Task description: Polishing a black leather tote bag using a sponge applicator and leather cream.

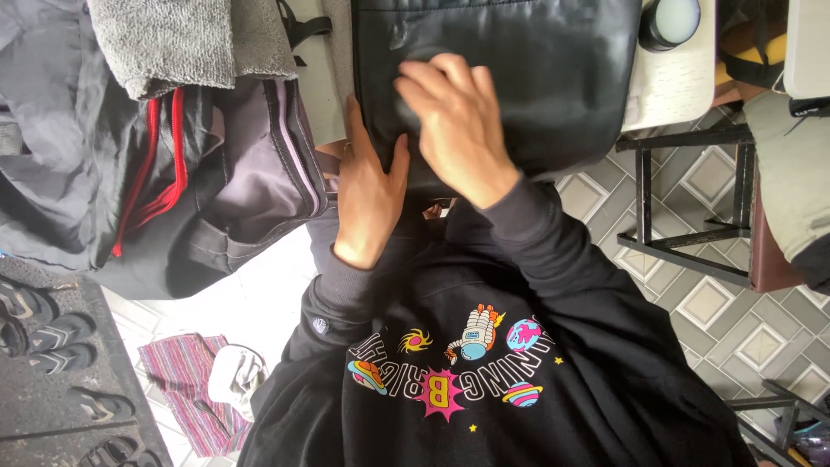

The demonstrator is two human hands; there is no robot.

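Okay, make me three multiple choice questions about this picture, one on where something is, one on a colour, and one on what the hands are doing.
1. Where does the round dark jar stand?
A. on the white table, right of the black bag
B. on the floor
C. inside the open bag

2. What colour is the trim on the dark garment at the left?
A. yellow
B. red
C. green

3. How do the hands lie?
A. both raised in the air
B. both flat on the black bag
C. both in pockets

Answers: 1 A, the jar sits at the tabletop's edge beside the bag. 2 B, red stripes show. 3 B, the left hand and right hand press on its surface.
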